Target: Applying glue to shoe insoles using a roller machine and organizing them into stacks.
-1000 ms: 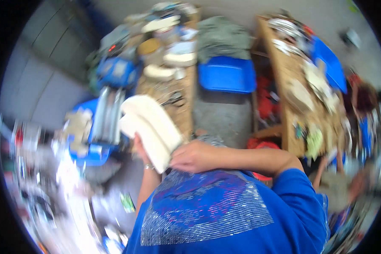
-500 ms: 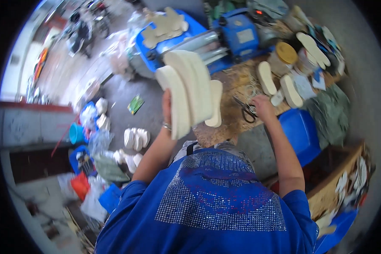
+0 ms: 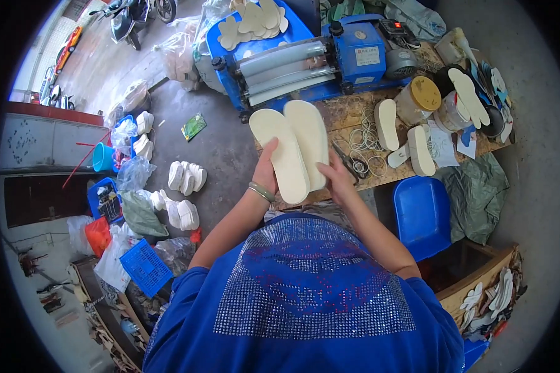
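A white rectangular label (image 3: 368, 56) sits on the front face of the blue machine (image 3: 361, 53), above and to the right of the right hand (image 3: 337, 179). Farther right, on the desk (image 3: 354, 112), stands a clear plastic jar (image 3: 417, 99) with a yellow lid, and just beside it a white container (image 3: 452, 112). Well to the left of the left hand (image 3: 266, 174), a small green packet (image 3: 193, 125) lies flat on the floor, and clear plastic bags (image 3: 130, 133) lie heaped farther left.
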